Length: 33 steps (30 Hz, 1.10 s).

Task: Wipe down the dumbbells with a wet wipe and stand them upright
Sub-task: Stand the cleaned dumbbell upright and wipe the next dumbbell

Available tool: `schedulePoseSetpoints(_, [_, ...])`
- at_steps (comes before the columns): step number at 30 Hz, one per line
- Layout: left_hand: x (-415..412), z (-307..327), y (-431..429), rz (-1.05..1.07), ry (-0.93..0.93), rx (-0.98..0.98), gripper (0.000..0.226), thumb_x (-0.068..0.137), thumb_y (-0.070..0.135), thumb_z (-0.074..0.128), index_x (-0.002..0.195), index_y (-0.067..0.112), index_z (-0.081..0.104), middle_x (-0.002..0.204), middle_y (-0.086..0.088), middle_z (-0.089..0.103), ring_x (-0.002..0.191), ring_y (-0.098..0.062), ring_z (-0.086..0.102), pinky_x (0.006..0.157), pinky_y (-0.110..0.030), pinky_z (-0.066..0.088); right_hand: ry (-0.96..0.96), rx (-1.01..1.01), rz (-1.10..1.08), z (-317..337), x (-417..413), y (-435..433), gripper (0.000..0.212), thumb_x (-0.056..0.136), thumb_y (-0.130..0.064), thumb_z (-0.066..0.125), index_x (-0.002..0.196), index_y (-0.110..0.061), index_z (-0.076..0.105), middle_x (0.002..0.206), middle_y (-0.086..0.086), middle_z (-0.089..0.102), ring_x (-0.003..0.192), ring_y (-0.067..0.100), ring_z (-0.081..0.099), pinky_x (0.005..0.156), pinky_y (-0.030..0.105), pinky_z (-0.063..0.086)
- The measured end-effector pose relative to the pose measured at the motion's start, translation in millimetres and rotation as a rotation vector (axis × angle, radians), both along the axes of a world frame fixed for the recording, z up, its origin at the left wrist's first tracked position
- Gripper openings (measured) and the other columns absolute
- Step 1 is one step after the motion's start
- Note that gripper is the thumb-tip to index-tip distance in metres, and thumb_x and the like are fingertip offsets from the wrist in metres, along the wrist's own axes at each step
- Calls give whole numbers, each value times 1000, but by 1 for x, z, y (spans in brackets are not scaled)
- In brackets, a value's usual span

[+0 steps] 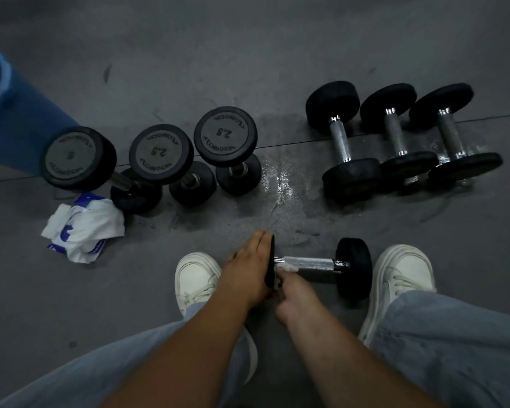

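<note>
I count 7 dumbbells on the floor (pixel 189 69). 1 lies on its side between 2 white shoes (pixel 196 275), handle running left to right: call it the near dumbbell (pixel 312 263). Beyond it and to its left stand 3 upright dumbbells (pixel 161 153). Beyond it and to its right lie 3 flat dumbbells (pixel 393 131), side by side. There is 1 crumpled white-and-blue pack (pixel 83 228) well left of the near dumbbell, and a wet patch (pixel 280 184) straight beyond it.

The left hand (pixel 246 272) lies flat over the near dumbbell's left head, fingers straight and together against the outer face. The right hand (pixel 292 295) sits just on the near side of the handle, at the left-head end. Its fingers are bunched round 1 white wipe (pixel 286 267), pressing it on the handle beside that head. The right head rests free on the floor.
</note>
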<state>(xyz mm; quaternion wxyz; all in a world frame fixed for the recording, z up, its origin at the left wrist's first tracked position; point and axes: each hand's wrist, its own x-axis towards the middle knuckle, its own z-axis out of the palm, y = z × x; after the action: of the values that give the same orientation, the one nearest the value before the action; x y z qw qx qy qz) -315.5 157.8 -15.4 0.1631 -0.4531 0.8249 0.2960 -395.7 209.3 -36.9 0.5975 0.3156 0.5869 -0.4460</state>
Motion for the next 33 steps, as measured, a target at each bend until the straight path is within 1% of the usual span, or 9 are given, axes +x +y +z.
schedulePoseSetpoints(4, [2,-2,12,55,43,-59,94,84,35,65,156,23,7,164,4,2,139,-26,37,108,-38,37,70,-25,-1,-7,3,6,25,92,-14,64,114,-3,65,109,20,69,97,32,68,80,46,57])
schedulePoseSetpoints(8, [3,-4,35,146,102,-70,80,95,22,54,158,21,3,165,4,-5,143,-23,29,111,-34,34,13,26,-61,-10,-3,-13,34,84,-27,74,107,-2,68,101,18,72,89,31,71,79,43,58])
schedulePoseSetpoints(12, [2,-5,37,175,135,-53,77,96,20,50,158,21,4,165,5,-5,142,-23,29,108,-34,36,122,6,-37,-13,6,6,27,85,-13,72,108,0,64,103,19,71,93,32,70,88,48,56])
schedulePoseSetpoints(17, [1,-9,32,158,149,-76,73,97,18,49,158,19,8,165,1,0,144,-24,29,112,-33,32,113,25,-116,-25,1,-8,41,76,-23,81,107,-3,65,93,16,73,76,30,72,63,38,59])
schedulePoseSetpoints(21, [1,-7,29,146,133,-48,81,93,19,56,158,20,6,165,1,0,146,-23,25,113,-32,32,181,-41,-9,-20,8,17,23,86,-15,71,102,-2,60,98,20,70,82,26,68,74,38,58])
schedulePoseSetpoints(24, [0,-5,23,120,99,-35,91,88,22,63,158,19,4,165,1,-2,146,-24,24,113,-32,30,210,-128,11,-22,2,24,20,85,-13,72,99,-3,61,96,17,70,79,24,69,64,30,56])
schedulePoseSetpoints(27, [-1,-3,16,90,60,3,101,82,25,70,157,18,3,165,0,-3,145,-27,26,113,-33,29,254,-120,57,-25,-2,21,16,85,-12,72,97,-6,64,89,12,72,80,24,70,68,30,56])
schedulePoseSetpoints(30, [0,-3,16,91,76,-11,104,77,23,74,157,19,6,164,1,-1,141,-27,32,111,-34,34,396,16,322,-34,1,40,11,89,-15,66,80,-9,62,73,10,65,73,33,68,61,29,49])
schedulePoseSetpoints(33, [1,-6,18,97,79,-1,106,75,20,75,156,19,7,164,1,-1,140,-28,33,112,-35,34,199,123,399,-33,-5,42,23,97,-13,52,74,-10,52,60,10,50,46,23,54,42,22,37])
